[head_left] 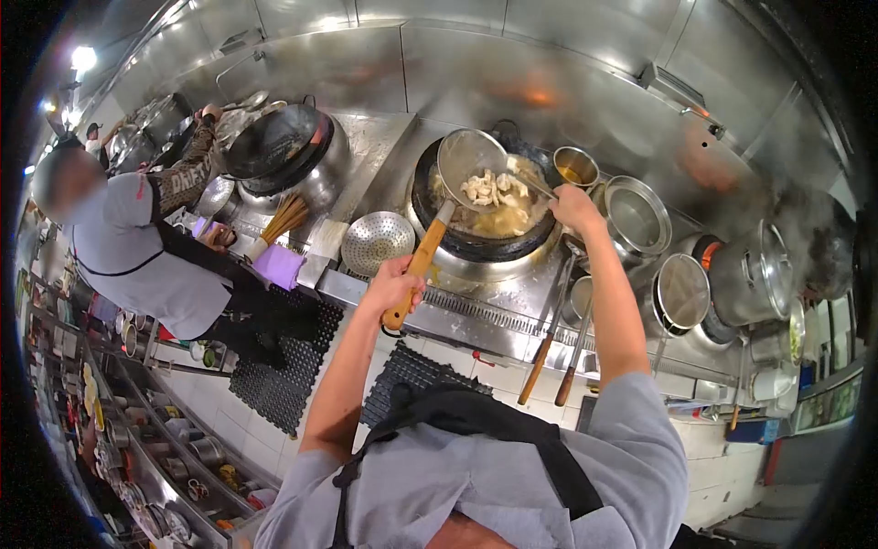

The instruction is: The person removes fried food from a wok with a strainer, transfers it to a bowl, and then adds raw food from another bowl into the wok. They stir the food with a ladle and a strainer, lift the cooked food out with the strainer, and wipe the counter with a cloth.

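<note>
left hand (393,285) grips strainer (471,165) handle | right hand (574,207) grips a utensil handle over wok (485,240) | dumplings (489,188) in strainer

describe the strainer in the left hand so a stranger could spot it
Find the big wok at the middle of the steel stove. Tilted over it is the strainer, its wooden handle gripped by the left hand. Unlike the perforated skimmer lying beside the wok, it carries pale food pieces.
</note>
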A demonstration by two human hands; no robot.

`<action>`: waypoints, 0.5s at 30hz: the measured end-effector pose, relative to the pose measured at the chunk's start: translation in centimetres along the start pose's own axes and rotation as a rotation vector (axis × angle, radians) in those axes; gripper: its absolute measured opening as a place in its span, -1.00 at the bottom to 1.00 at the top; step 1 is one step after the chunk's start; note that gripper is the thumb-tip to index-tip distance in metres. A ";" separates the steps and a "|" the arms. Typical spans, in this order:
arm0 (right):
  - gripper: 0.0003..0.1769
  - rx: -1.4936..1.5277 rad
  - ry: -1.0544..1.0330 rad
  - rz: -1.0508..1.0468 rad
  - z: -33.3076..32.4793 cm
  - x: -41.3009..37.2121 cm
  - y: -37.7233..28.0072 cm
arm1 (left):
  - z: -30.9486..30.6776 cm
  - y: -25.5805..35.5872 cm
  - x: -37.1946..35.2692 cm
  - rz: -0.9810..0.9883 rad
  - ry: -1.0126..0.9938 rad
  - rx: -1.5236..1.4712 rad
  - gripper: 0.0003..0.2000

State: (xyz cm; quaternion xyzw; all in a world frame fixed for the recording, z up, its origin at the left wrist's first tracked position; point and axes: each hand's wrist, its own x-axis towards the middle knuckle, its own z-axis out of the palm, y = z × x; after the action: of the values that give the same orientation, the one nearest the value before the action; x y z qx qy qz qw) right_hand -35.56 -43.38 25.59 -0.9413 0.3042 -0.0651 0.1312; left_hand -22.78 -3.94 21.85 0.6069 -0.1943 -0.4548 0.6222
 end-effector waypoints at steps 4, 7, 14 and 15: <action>-0.61 -0.021 -0.065 -0.044 -2.7 -1.3 -2.3 | -0.9 0.9 -1.0 0.040 -0.030 0.062 -0.60; -0.67 -0.066 -0.047 -0.021 0.2 0.1 -4.9 | -1.0 2.0 -2.7 0.065 -0.036 0.119 -0.55; -0.65 -0.188 0.016 0.072 1.0 2.8 -6.3 | -3.0 2.8 -3.9 0.194 0.132 0.473 -0.48; -0.65 -0.209 -0.030 0.057 0.9 2.7 -6.3 | -3.5 2.5 -4.3 0.192 0.132 0.469 -0.47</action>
State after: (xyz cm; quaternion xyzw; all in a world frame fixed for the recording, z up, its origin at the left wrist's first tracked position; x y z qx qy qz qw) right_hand -29.71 -39.86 26.67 -0.9416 0.3341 -0.0151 0.0388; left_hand -21.42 1.14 24.86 0.7418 -0.3099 -0.2955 0.5161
